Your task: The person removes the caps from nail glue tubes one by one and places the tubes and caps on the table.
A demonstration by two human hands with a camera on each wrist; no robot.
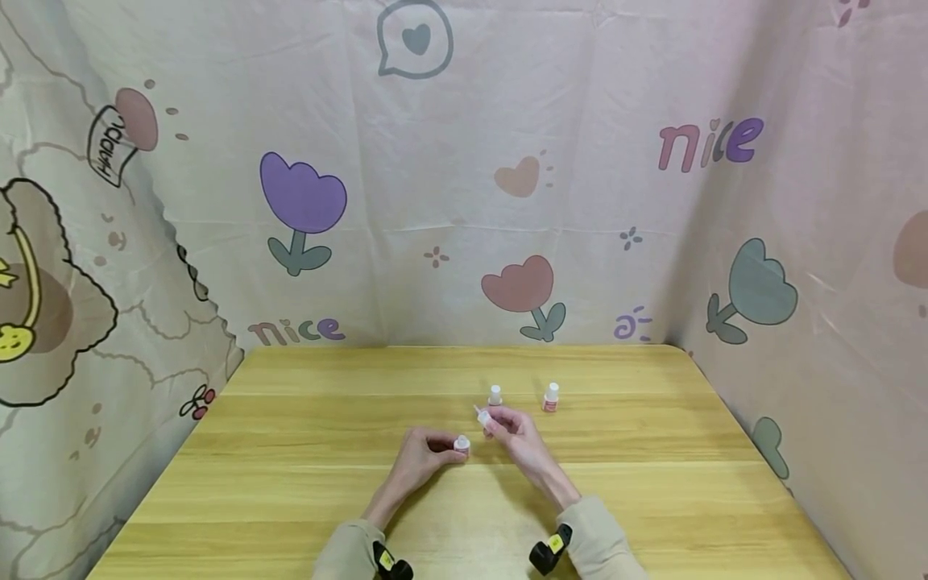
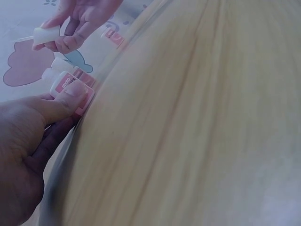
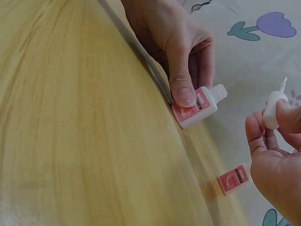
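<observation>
My left hand [image 1: 424, 461] pinches a small white bottle [image 1: 462, 448] with a pink label, upright on the wooden table. Its cap is off: the right wrist view shows the bare threaded neck of this uncapped bottle [image 3: 200, 104], with the thumb pressed on the label. Just right of it and raised, my right hand [image 1: 524, 441] pinches a white brush cap [image 1: 484, 418] between thumb and fingers. A thin brush [image 3: 283, 84] sticks out of the cap, pointing away from the palm. Cap and bottle are apart.
Two more white bottles with caps on stand farther back: one capped bottle [image 1: 495, 395] partly hidden behind my right hand, another capped bottle [image 1: 551, 397] to its right. The wooden table [image 1: 290, 483] ends at a printed curtain [image 1: 435, 201] behind and at both sides.
</observation>
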